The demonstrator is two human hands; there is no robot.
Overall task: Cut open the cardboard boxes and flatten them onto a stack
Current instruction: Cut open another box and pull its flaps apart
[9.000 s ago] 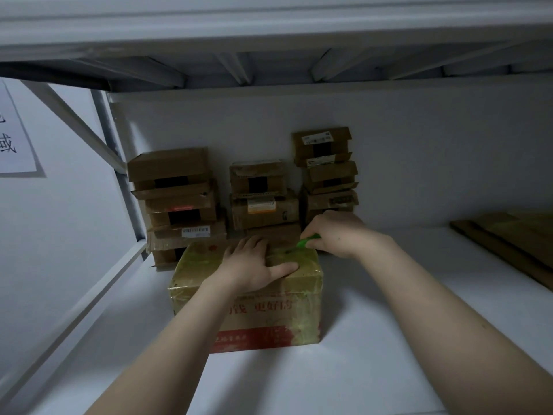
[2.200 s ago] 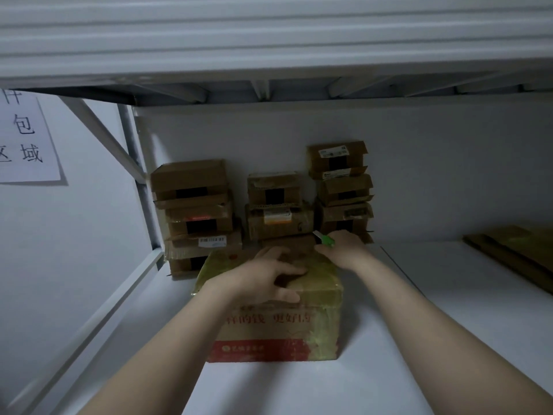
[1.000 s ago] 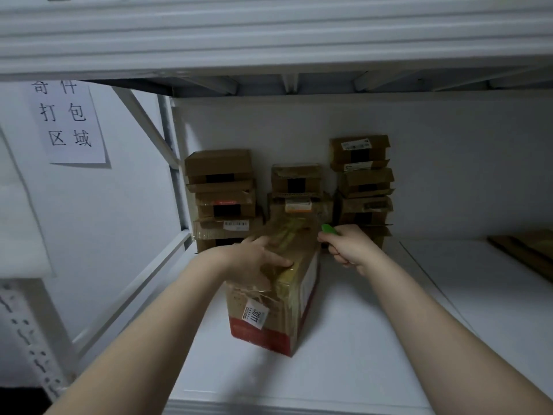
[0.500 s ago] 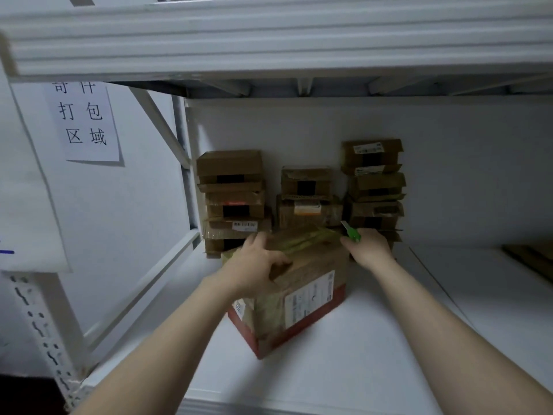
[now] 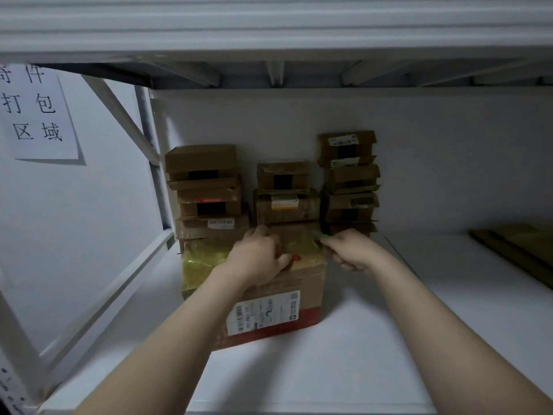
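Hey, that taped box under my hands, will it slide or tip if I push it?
Probably slides: the box sits flat on the smooth white shelf. Unlikely to tip, being wider than tall. The glossy yellow tape on top may feel slick under the left hand.

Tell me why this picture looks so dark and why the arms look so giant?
Head view: dim light, with the upper shelf shading the stacked boxes at the back. Head view: the wide lens stretches the forearms near the bottom edge. Head view: the green cutter in the right hand is small and blurry.
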